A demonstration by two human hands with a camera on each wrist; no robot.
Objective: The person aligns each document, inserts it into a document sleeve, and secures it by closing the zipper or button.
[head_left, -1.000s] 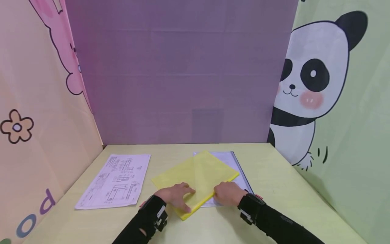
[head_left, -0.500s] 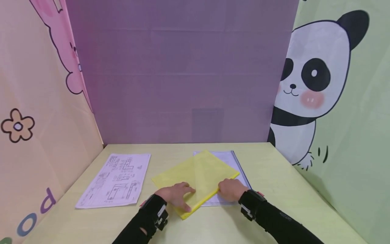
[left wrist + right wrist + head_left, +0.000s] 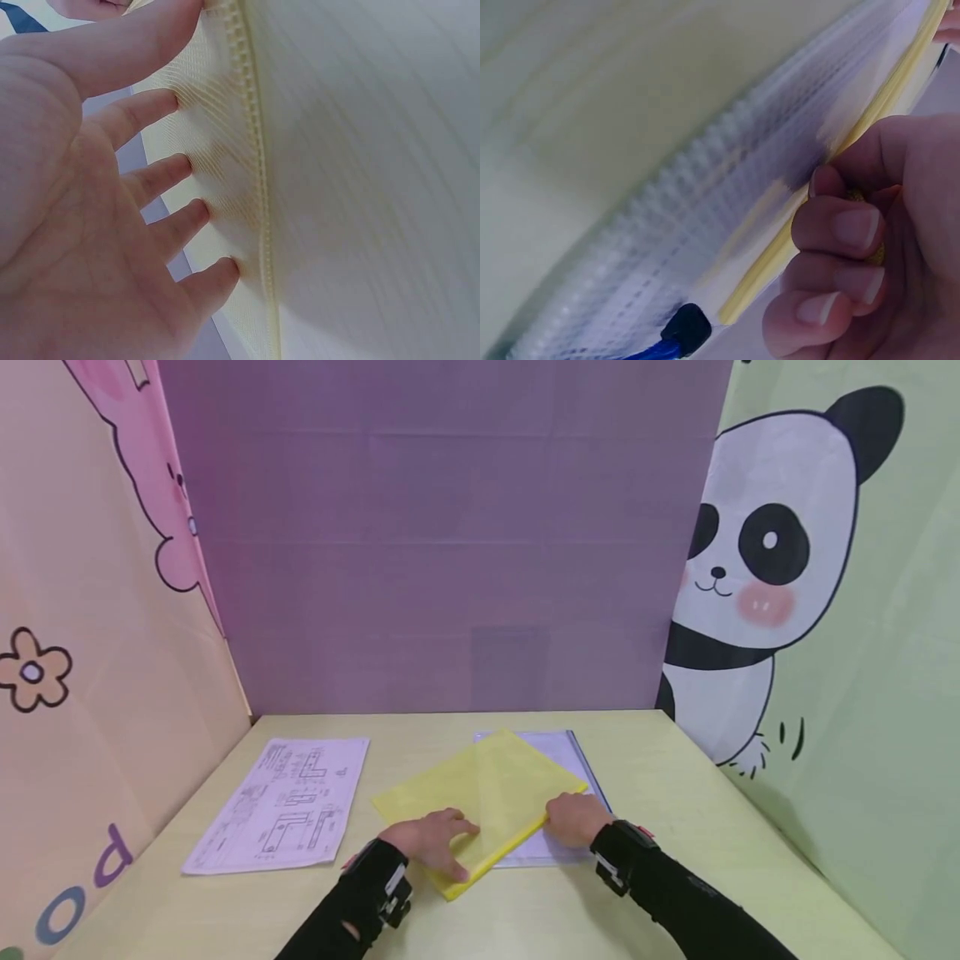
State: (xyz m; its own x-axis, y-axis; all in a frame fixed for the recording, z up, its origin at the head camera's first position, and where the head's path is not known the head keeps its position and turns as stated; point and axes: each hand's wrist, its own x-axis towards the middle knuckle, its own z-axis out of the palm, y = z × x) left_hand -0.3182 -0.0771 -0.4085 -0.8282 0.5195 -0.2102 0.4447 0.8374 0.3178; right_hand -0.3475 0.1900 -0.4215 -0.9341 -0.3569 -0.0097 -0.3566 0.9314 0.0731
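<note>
A yellow mesh zipper pouch [image 3: 510, 768] lies slanted on the table, its zipper edge facing the person. My left hand [image 3: 435, 843] rests on its near left part, fingers spread, fingertips pressing the mesh beside the zipper [image 3: 259, 165]. At the right part of that edge, my right hand [image 3: 576, 820] has its fingers curled and pinches the zipper pull [image 3: 876, 251]; a bit of yellow shows between the fingers, the rest is hidden. Partly under the yellow pouch lies a pale mesh zipper pouch [image 3: 558, 747] with a dark blue edge.
Printed sheets with technical drawings [image 3: 300, 802] lie at the left of the table [image 3: 420, 731]. In the right wrist view, a dark zipper end with a blue strip [image 3: 686, 330] shows below the right hand. A purple cloth wall [image 3: 450, 527] stands behind the table.
My right hand has slid a short way along the zipper edge, to the right and away from the person. The left hand and the yellow pouch have stayed in place.
</note>
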